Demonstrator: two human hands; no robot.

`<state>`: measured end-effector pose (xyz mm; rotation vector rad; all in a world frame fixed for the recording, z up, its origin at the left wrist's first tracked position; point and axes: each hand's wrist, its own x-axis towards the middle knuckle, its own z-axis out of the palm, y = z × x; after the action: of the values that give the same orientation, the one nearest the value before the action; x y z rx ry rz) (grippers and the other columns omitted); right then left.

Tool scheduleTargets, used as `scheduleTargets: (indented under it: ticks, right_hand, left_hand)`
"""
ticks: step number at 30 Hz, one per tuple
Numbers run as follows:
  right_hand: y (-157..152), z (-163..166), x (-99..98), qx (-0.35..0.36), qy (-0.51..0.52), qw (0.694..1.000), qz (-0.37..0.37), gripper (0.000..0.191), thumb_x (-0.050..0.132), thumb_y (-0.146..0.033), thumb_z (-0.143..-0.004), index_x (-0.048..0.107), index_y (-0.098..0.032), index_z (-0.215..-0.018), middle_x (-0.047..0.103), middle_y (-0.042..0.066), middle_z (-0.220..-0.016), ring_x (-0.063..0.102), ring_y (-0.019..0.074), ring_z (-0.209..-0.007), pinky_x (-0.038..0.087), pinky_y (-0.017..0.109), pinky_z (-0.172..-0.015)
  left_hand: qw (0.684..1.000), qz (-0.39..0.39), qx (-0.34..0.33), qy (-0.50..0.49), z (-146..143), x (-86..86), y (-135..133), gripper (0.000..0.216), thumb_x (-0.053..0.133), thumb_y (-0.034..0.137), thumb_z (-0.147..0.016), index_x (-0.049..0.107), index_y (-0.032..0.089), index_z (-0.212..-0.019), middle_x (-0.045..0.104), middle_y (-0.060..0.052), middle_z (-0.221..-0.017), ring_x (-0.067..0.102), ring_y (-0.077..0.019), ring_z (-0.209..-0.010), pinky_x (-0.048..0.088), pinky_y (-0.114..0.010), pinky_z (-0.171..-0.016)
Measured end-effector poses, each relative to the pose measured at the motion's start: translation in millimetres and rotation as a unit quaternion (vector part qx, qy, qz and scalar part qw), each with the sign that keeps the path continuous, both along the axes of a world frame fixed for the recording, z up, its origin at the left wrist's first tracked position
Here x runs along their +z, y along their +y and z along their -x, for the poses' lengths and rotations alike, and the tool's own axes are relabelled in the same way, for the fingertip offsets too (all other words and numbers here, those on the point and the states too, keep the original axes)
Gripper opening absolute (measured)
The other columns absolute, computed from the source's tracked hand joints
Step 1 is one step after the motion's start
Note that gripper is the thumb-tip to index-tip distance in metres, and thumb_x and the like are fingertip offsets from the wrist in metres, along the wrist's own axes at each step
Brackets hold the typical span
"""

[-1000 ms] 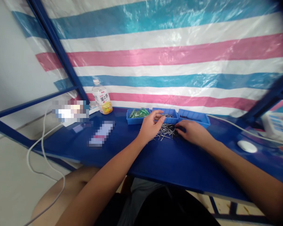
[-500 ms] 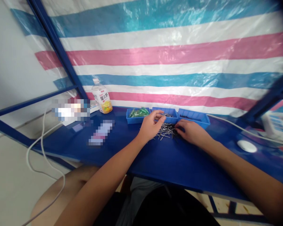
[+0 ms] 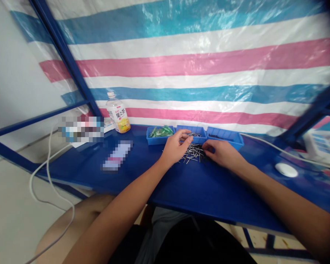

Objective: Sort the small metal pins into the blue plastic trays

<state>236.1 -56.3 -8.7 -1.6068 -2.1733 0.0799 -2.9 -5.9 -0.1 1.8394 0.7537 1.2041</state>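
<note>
In the middle of the frame, the bare left hand (image 3: 177, 148), thumb and fingers apart, is by the left of a heap of thin silver metal pins (image 3: 191, 156). The bare right hand (image 3: 222, 152) is at the heap's right; I can't tell what its grip has. The heap probably lies there so both can reach. On the dark blue worktop (image 3: 198, 187): a clear plastic bottle (image 3: 119, 115) left of centre; three blue plastic trays (image 3: 161, 140) in the middle, one partly blocked by the left hand; a white oval thing (image 3: 286, 169) at right.

Pin pile (image 3: 191, 157) on desk (image 3: 195, 190), before three bins (image 3: 200, 140); bottle (image 3: 118, 114) left, mouse (image 3: 286, 169) right.
</note>
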Motion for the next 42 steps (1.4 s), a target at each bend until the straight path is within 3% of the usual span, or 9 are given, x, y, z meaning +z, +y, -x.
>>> scheduleTargets:
  ticks: [5,8,13,16,20,26,31,35,42]
  right_hand:
    - [-2.1,4.7,2.4,0.002,0.028,0.999,-0.018,0.016,0.064,-0.016,-0.086,0.069,-0.023,-0.1,0.076,0.004,-0.091,0.07,0.0227,-0.079,0.051,0.035,-0.074]
    - [-3.3,9.6,4.1,-0.008,0.105,0.994,-0.035,0.02,0.065,-0.018,-0.085,0.067,-0.023,-0.105,0.075,0.003,-0.088,0.069,0.0216,-0.076,0.053,0.035,-0.073]
    - [-5.4,18.7,4.4,-0.012,0.274,0.961,-0.018,0.026,0.07,-0.027,-0.086,0.064,-0.024,-0.111,0.073,0.003,-0.089,0.068,0.02,-0.076,0.055,0.034,-0.071]
    - [-6.5,23.0,2.3,0.013,0.364,0.931,-0.003,0.027,0.075,-0.031,-0.086,0.061,-0.025,-0.108,0.071,0.003,-0.091,0.068,0.0191,-0.079,0.056,0.033,-0.072]
    - [-8.5,28.0,0.0,0.043,0.41,0.911,0.009,0.028,0.079,-0.037,-0.087,0.06,-0.025,-0.103,0.069,0.002,-0.091,0.065,0.0167,-0.077,0.056,0.031,-0.073]
    - [-11.8,32.8,-1.1,0.061,0.428,0.901,0.026,0.035,0.083,-0.047,-0.087,0.06,-0.025,-0.101,0.071,0.002,-0.09,0.066,0.0172,-0.076,0.058,0.033,-0.072]
    - [-10.4,29.6,-0.8,0.043,0.402,0.914,0.01,0.042,0.081,-0.056,-0.089,0.063,-0.024,-0.11,0.077,0.008,-0.1,0.074,0.0227,-0.091,0.062,0.038,-0.081]
    - [-12.7,29.5,4.0,0.016,0.377,0.926,-0.021,0.039,0.075,-0.056,-0.094,0.065,-0.024,-0.114,0.075,0.008,-0.099,0.073,0.0243,-0.092,0.061,0.037,-0.078]
    - [-19.6,30.2,16.1,-0.015,0.269,0.955,-0.121,0.022,0.069,-0.043,-0.097,0.07,-0.026,-0.11,0.075,0.009,-0.113,0.07,0.0233,-0.087,0.06,0.04,-0.079]
  left_hand:
    - [1.0,-0.002,-0.003,0.006,0.2,0.7,-1.0,0.029,0.067,0.033,-0.101,0.068,0.017,-0.125,0.08,-0.011,-0.105,0.077,-0.0229,-0.1,0.062,-0.034,-0.083]
    - [1.0,0.001,-0.011,0.006,0.9,0.7,-2.0,0.03,0.067,0.034,-0.101,0.069,0.017,-0.126,0.081,-0.011,-0.104,0.078,-0.0227,-0.099,0.062,-0.034,-0.084]
    - [0.997,0.036,-0.046,0.047,1.5,0.1,-4.3,0.028,0.067,0.039,-0.101,0.076,0.015,-0.113,0.082,-0.01,-0.092,0.079,-0.0206,-0.08,0.064,-0.035,-0.081]
    - [0.995,0.011,-0.056,0.082,2.0,0.7,-5.4,0.029,0.069,0.042,-0.099,0.081,0.017,-0.109,0.083,-0.009,-0.099,0.079,-0.0219,-0.088,0.063,-0.035,-0.085]
    - [0.993,-0.048,-0.055,0.098,2.6,2.4,-5.0,0.026,0.071,0.04,-0.098,0.083,0.021,-0.111,0.083,-0.007,-0.113,0.078,-0.0219,-0.101,0.061,-0.034,-0.092]
    - [0.992,-0.064,-0.046,0.1,2.6,3.0,-3.7,0.019,0.074,0.034,-0.096,0.084,0.021,-0.106,0.082,-0.008,-0.114,0.077,-0.0233,-0.105,0.06,-0.039,-0.1]
    - [0.998,0.007,-0.042,0.043,-0.5,-4.6,-0.8,0.018,0.072,0.03,-0.096,0.079,0.016,-0.105,0.083,-0.011,-0.107,0.079,-0.0226,-0.098,0.064,-0.04,-0.094]
    - [0.998,0.04,-0.039,0.02,-0.8,-6.4,1.6,0.021,0.075,0.033,-0.094,0.077,0.015,-0.105,0.083,-0.011,-0.098,0.079,-0.0212,-0.088,0.065,-0.038,-0.087]
    - [0.998,-0.015,-0.009,0.066,2.9,5.9,-4.2,0.016,0.08,0.032,-0.091,0.081,0.019,-0.1,0.082,-0.006,-0.096,0.077,-0.0198,-0.086,0.063,-0.036,-0.087]
